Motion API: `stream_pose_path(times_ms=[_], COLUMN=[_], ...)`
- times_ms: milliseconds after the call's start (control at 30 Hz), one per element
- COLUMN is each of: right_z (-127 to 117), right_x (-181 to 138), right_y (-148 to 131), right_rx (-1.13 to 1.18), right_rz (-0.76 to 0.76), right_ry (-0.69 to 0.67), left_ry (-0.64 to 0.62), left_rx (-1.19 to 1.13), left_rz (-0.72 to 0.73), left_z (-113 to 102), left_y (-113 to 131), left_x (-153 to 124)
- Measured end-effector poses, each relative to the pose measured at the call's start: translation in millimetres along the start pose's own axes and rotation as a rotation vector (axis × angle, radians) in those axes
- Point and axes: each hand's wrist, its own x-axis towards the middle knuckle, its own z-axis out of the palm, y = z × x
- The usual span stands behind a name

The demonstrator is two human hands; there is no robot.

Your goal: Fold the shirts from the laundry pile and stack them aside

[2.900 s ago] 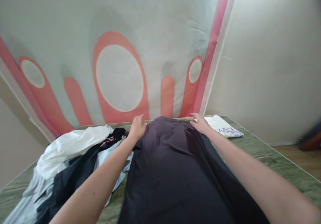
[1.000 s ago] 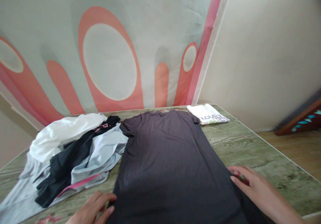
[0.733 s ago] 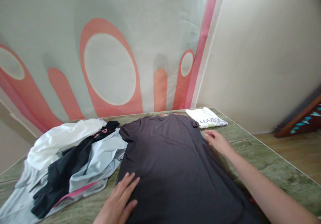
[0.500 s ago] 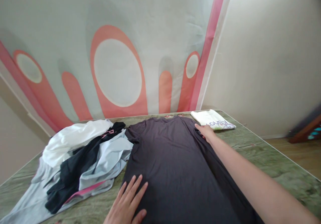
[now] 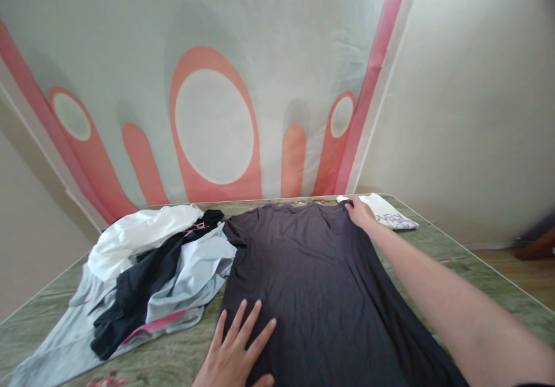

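A dark T-shirt (image 5: pixel 303 277) lies spread out, its neckline toward the far edge and its lower end running out of view. My left hand (image 5: pixel 238 346) rests flat on its lower left side with the fingers spread. At the shirt's far right shoulder, my right hand (image 5: pixel 359 210) pinches the fabric and holds it slightly raised. Just behind that hand sits a folded white T-shirt (image 5: pixel 392 212) with purple lettering, partly covered by the hand and the dark cloth.
To the left is a loose heap of clothes: a white garment (image 5: pixel 143 231), a black one (image 5: pixel 150 277) with pink lettering, and a light grey one (image 5: pixel 195 277). Everything lies on a green patterned cover (image 5: pixel 455 271). A wall hanging (image 5: pixel 303 45) stands behind.
My right hand has moved up and outward, lifting the shirt's shoulder over part of the white shirt. The right side of the dark shirt is pulled straighter. My left hand's fingers are spread wider.
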Motion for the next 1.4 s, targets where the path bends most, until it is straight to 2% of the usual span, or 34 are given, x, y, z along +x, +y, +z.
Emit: stream_pose_path(times_ms=[200,267,333,433,500,600,733,800,867,967,1033,1100,1233,1400], right_z=[-30.5,-29.6,-23.1,-11.8,-9.2,-13.2,-16.9,-16.7,-18.4,-27.3,-35.4,-42.0,-45.4,-41.4], right_x=[11.7,4.8,-11.2,-55.8,-97.7,-166.7,-236.2,-251.5,-253.5,-239.7,-226.9,-216.0,-204.7,-203.4], right_y=[22.1,23.8,21.1,11.6,5.5,4.6,25.6,42.8,60.9,85.4,98.5,109.1,121.8,124.8], right_rx=[-0.087,-0.107,-0.127,-0.110,-0.050,0.003,-0.054,-0.101,-0.140,-0.174,-0.178,-0.168,-0.152,-0.143], right_rz=[0.015,-0.031,-0.110,-0.367,-0.556,-0.657,-0.573,-0.533,-0.507,-0.477,-0.495,-0.533,-0.555,-0.556], right_ry=[0.207,0.235,0.229,0.216,0.203,0.085,-0.096,-0.141,-0.158,-0.169,-0.205,-0.257,-0.289,-0.270], left_ry=[-0.208,-0.241,-0.185,0.026,0.095,-0.011,-0.077,-0.086,-0.090,-0.106,-0.123,-0.083,0.115,-0.012], left_rx=[-0.215,-0.295,-0.370,-0.407,-0.358,-0.263,-0.223,-0.200,-0.180,-0.160,-0.154,-0.093,0.191,0.243], left_rz=[0.004,0.037,0.029,-0.058,-0.105,-0.196,-0.255,-0.307,-0.354,-0.385,-0.388,-0.363,-0.284,-0.357], left_z=[1.0,-6.5,-16.3,-21.7,-13.5,9.6,35.5,42.5,46.0,44.6,38.1,27.4,1.6,-10.3], left_y=[38.7,39.3,26.6,-10.7,-37.4,-66.6,-86.8,-95.6,-103.5,-106.3,-99.3,-88.4,-80.1,-111.4], left_x=[39.6,54.5,73.9,118.4,154.3,199.0,222.0,222.5,220.7,213.7,202.1,182.6,126.8,65.2])
